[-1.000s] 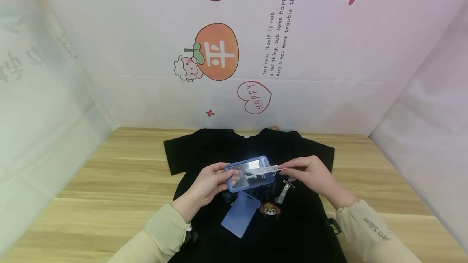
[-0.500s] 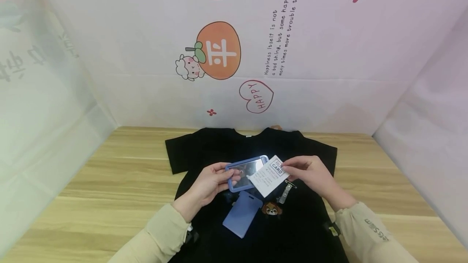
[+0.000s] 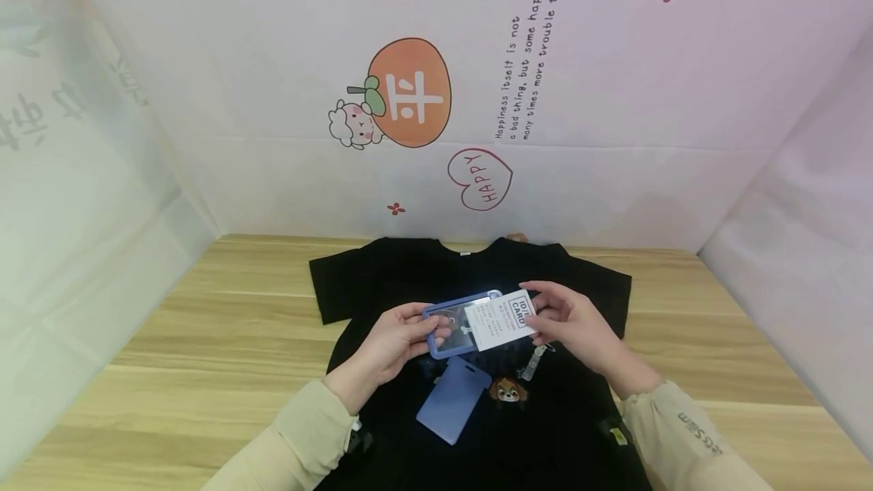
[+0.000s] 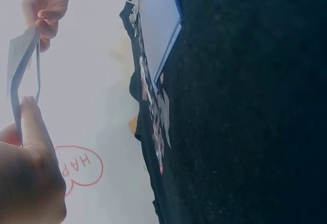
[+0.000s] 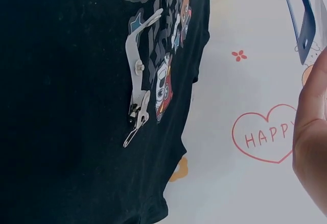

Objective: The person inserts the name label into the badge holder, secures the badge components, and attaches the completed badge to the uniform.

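Note:
My left hand (image 3: 382,351) pinches the left end of a blue badge holder frame (image 3: 450,353) with a clear window, thumb on its face. A white paper card (image 3: 492,324) printed "ID/IC CARD" overlaps the frame's right half. Its right end is held between the thumb and fingers of my right hand (image 3: 580,328). Below the frame, a flat blue cover (image 3: 452,404) with a slot at its top lies on a black T-shirt (image 3: 559,430). To the cover's right is a badge clip (image 3: 532,364), whose strap and metal clip (image 5: 135,71) show in the right wrist view.
The shirt is spread over a wood-grain table (image 3: 225,339), with a dog-face print (image 3: 508,391) on its front. A white printed cloth (image 3: 586,82) hangs behind the table, and pale cloth sides (image 3: 89,248) rise at left and right.
The white card has turned from edge-on to face-up and swung level with the frame. My right fingers have spread along its end. My left hand and the frame have stayed nearly still.

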{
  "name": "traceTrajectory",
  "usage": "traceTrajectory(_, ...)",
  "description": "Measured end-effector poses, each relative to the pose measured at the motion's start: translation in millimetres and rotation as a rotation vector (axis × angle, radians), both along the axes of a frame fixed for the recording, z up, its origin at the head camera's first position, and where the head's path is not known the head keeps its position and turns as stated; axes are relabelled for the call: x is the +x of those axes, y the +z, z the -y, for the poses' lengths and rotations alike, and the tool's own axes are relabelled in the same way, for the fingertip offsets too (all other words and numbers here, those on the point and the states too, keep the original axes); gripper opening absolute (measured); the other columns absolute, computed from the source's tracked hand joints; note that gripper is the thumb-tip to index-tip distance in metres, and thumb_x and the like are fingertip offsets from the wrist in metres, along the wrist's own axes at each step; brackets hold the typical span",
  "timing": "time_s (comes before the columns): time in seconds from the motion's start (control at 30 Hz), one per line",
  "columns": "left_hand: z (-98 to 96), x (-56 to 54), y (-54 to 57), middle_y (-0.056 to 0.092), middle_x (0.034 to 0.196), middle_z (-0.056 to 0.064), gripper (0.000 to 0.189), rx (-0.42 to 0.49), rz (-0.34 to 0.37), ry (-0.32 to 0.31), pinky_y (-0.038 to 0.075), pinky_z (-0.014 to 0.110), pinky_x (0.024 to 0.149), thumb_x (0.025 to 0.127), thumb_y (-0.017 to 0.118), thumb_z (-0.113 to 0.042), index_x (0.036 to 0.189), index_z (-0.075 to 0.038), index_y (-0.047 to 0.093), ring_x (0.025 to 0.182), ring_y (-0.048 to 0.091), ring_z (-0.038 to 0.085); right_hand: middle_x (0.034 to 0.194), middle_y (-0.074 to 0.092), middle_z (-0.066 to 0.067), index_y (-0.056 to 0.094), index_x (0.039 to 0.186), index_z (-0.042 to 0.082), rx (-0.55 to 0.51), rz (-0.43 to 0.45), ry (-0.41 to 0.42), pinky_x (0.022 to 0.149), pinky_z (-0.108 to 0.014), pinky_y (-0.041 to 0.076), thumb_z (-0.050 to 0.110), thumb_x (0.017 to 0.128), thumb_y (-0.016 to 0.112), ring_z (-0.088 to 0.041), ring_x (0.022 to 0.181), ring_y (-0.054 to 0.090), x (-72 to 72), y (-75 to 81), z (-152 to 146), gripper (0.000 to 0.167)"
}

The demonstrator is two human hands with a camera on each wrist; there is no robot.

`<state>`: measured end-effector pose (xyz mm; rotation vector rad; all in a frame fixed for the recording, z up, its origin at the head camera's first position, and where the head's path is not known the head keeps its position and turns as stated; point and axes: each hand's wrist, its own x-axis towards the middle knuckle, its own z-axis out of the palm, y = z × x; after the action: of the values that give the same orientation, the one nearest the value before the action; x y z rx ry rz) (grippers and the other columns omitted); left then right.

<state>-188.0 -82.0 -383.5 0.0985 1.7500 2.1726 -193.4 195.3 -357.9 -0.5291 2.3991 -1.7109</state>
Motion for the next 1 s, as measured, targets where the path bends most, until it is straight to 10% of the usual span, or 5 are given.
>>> traceTrajectory(0.57, -5.7, 0.7, 4.0, 0.07, 0.1, 0.007, 0.034, 0.003, -0.007, -0.007, 0.056, 0.025, 0.079, 0.095, 0.055, -0.006, 0.124, 0.008, 0.049, 0.083, 0.068, 0.009, 0.102, 0.06, -0.021, 0.047, 0.131, -0.004, 0.066, -0.065, -0.069, 0.064, -0.027, 0.056, 0.007, 0.089, 0.063, -0.01, 0.078, 0.063, 1.1, 2.7, 2.9, 0.046)
traceTrajectory(1.0, -7.7, 0.8, 2.9, 0.059, 0.123, 0.026, 0.034, -0.058, -0.025, 0.018, 0.056, 0.034, 0.082, 0.096, 0.053, -0.004, 0.126, 0.009, 0.048, 0.091, 0.066, 0.016, 0.096, 0.063, -0.017, 0.051, 0.128, -0.002, 0.13, -0.081, -0.103, 0.063, -0.026, 0.056, 0.008, 0.086, 0.068, -0.013, 0.073, 0.063, 1.2, 8.2, 14.6, 0.046)
